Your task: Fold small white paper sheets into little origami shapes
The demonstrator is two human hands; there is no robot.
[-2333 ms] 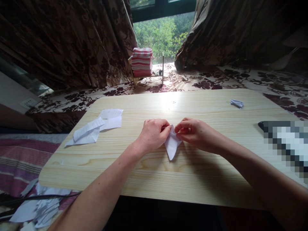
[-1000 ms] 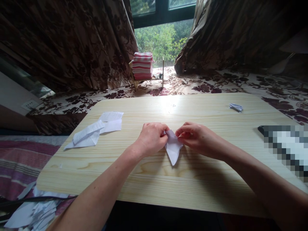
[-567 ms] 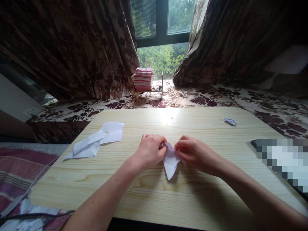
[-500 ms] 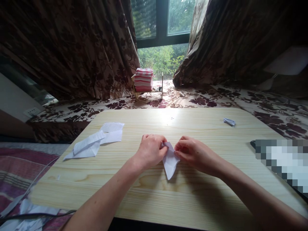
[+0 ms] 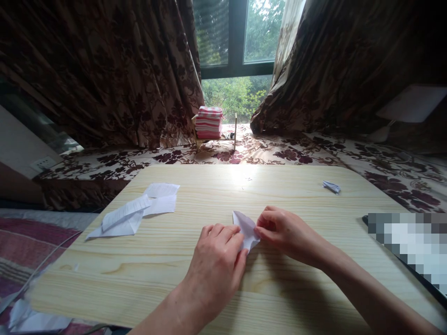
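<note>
A small folded piece of white paper [image 5: 247, 227] lies at the middle of the wooden table, its upper tip pointing up and to the left. My left hand [image 5: 220, 253] holds its lower left side, fingers on top and thumb near the bottom point, and covers part of it. At the right edge of the paper, my right hand [image 5: 275, 225] pinches it between thumb and forefinger, the other fingers curled.
Creased paper sheets [image 5: 122, 216] lie at the table's left, with another sheet [image 5: 162, 197] behind. A small folded paper piece [image 5: 331, 187] sits at the back right. A blurred-out dark-edged device [image 5: 365, 221] is at the right edge. Stacked pink-striped cloths [image 5: 208, 123] stand beyond the table.
My left hand has moved down from the paper's upper left to its lower left side. My right hand stays pinching the right edge. The view has tilted up slightly.
</note>
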